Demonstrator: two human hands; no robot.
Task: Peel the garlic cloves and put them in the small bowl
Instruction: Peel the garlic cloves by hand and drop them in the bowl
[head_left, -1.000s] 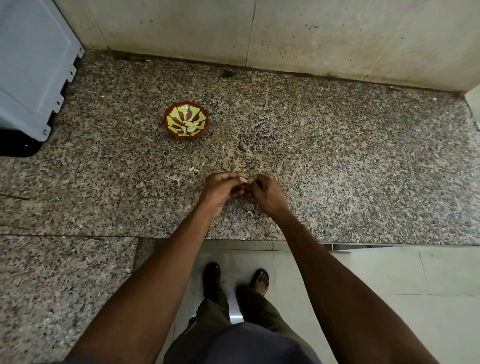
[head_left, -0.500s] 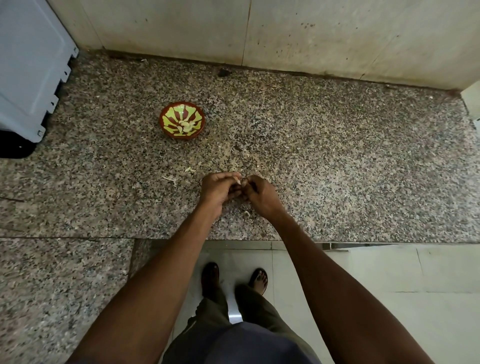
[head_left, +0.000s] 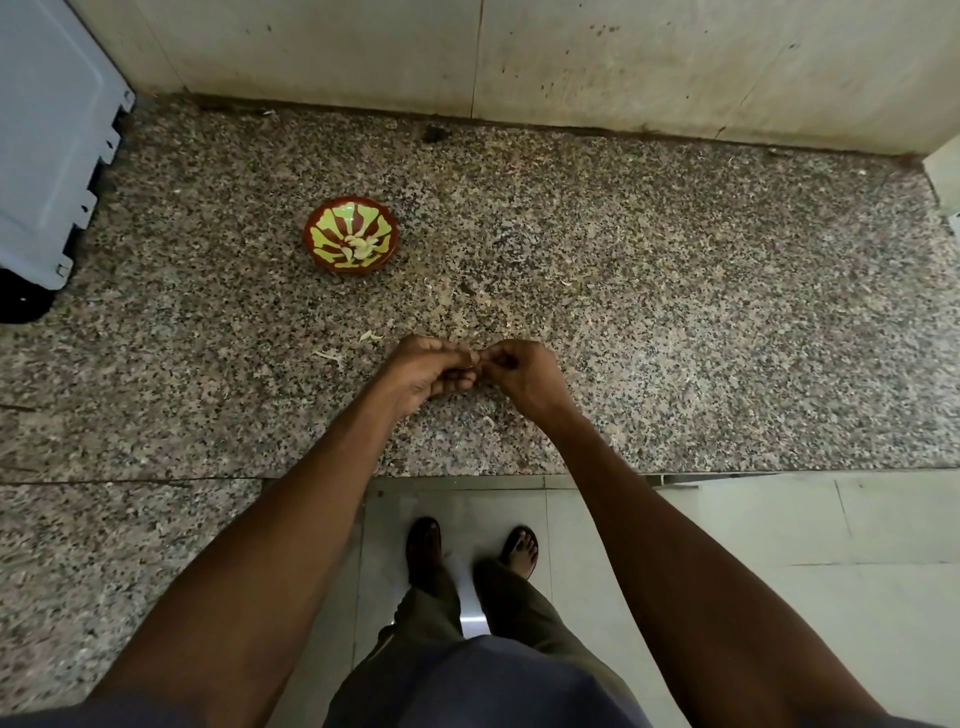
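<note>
I have both hands together low over the granite surface, fingertips meeting in the middle. My left hand curls round a garlic clove, of which only a pale sliver shows between the fingers, and my right hand pinches at its near end, I judge to pick the skin loose. Holding it close above the stone makes sense: the scraps drop there, and a few pale peels lie just left of my hands. The small bowl sits well apart, up and to the left, with some pale peeled cloves already in its middle, so it stays free of skins. This clove is not yet ready to go in.
</note>
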